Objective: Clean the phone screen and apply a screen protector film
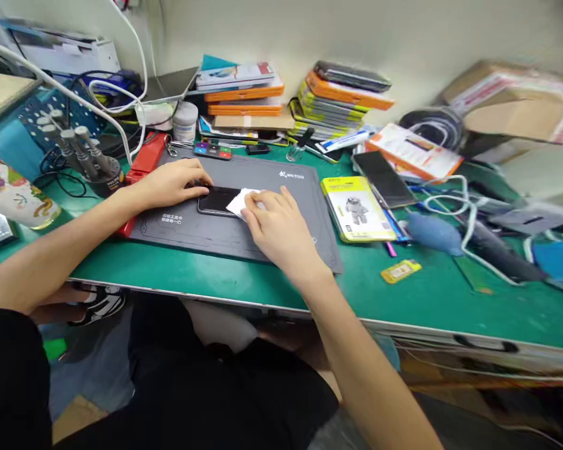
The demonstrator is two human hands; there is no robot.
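A black smartphone (pixel 216 201) lies flat, its dark glass facing up, on a grey work mat (pixel 192 231). My left hand (pixel 181 181) rests at the phone's left end with the fingers stretched out and touching its edge. Over the phone's right end, my right hand (pixel 279 225) pinches a white wipe (pixel 240 201) between thumb and fingers, pressed against the glass. The wipe and my right fingers hide that end of the phone.
A red tool (pixel 145 159) lies along the mat's left side, near a cup of screwdrivers (pixel 106 178). To the right are a yellow package (pixel 358 209), a dark phone panel (pixel 385 178) and a blue air blower (pixel 434 233). Boxes (pixel 244 103) are stacked behind.
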